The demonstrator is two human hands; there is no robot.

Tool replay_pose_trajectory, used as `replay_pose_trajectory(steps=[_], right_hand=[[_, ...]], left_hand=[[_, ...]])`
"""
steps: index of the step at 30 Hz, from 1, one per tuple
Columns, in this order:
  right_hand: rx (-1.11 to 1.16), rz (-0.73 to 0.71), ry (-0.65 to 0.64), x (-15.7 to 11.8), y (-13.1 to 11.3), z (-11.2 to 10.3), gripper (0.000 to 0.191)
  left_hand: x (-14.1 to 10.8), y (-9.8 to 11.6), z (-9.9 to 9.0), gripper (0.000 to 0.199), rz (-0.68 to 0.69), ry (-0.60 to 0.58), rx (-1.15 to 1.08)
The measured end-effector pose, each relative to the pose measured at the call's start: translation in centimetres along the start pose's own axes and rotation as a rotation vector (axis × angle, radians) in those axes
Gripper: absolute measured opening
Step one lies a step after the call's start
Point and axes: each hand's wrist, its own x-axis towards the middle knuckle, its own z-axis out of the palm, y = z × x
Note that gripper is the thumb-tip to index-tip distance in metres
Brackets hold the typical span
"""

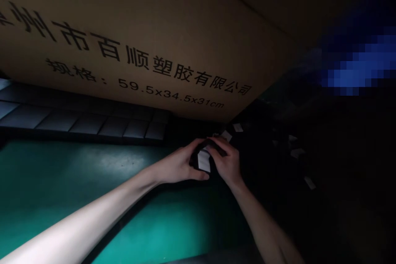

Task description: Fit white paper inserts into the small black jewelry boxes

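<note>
In the middle of the head view, my left hand [177, 165] is wrapped around a small dark, box-like object with a white panel [203, 161]. Its thumb lies along the near edge, and its fingers go behind the far side. From the right, my right hand [227, 161] closes its bent fingers and thumb on the object's top end, beside the white panel. Dim light and my fingers hide most of the object, so its exact kind is unclear. Just behind my right hand lies a small white piece [227, 135].
A large cardboard box [173, 24] with printed black characters stands behind. Rows of flat grey boxes [55, 121] line the left side of the green table [68, 169]. Small white pieces [309, 182] are scattered in the dark at right. A blue pixelated patch [355, 70] fills the upper right.
</note>
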Motion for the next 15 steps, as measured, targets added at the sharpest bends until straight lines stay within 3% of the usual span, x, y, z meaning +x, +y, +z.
replay_pose_trajectory(steps=[5,7,12,15], right_hand=[[0.016,-0.121,-0.036,0.2,0.3,-0.8,0.037],[0.077,-0.152,0.016,0.3,0.6,-1.4,0.039],[0.114,-0.074,0.166,0.8,1.1,-1.8,0.037],[0.045,-0.034,0.221,1.2,1.4,-1.9,0.036]], left_hand=[[0.3,0.1,0.3,0.09,-0.021,0.049,-0.126],[0.4,0.3,0.4,0.086,-0.041,0.082,-0.182],[0.6,0.5,0.5,0.061,-0.108,0.186,-0.221],[0.5,0.5,0.5,0.049,-0.092,0.162,-0.147]])
